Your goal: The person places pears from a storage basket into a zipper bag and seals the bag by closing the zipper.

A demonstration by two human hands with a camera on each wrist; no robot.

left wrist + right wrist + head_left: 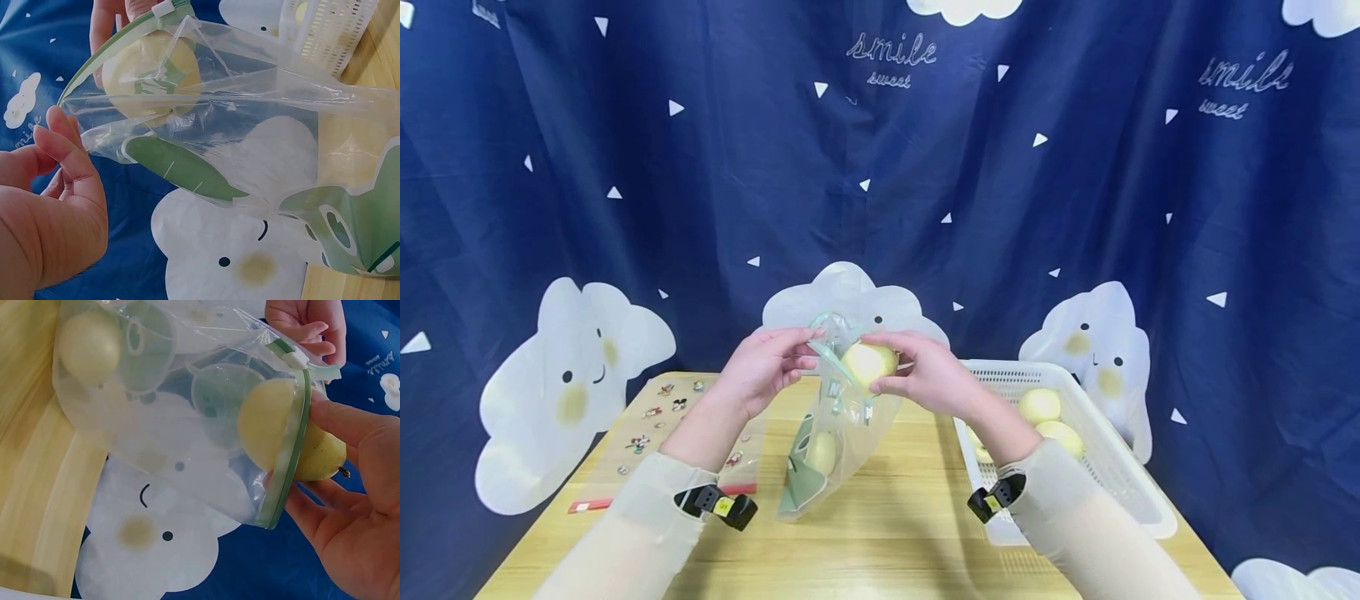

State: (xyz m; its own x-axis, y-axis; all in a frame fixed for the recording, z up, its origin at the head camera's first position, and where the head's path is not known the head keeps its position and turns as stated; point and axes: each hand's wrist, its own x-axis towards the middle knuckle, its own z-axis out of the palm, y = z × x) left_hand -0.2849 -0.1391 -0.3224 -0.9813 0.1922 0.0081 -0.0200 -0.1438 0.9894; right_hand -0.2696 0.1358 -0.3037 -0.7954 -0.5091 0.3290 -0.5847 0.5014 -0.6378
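A clear zip bag (850, 425) with green print hangs above the table between both hands. My left hand (767, 364) pinches the green rim of its mouth, fingertips on the edge in the left wrist view. My right hand (925, 371) holds a pale yellow pear (324, 453) by its sides. In the right wrist view the pear sits partly inside the bag's mouth, its stem end still outside beside the green zip strip (290, 456). Another pear (90, 347) lies at the bottom of the bag. A white slider (295, 359) sits on the zip strip.
At the right a white plastic basket (1120, 483) holds several pears (1040, 406), partly hidden by my right forearm. On the left lies a flat clear bag (647, 417) with small cartoon prints and a red strip. A dark blue curtain (820, 183) hangs behind the wooden table (910, 517).
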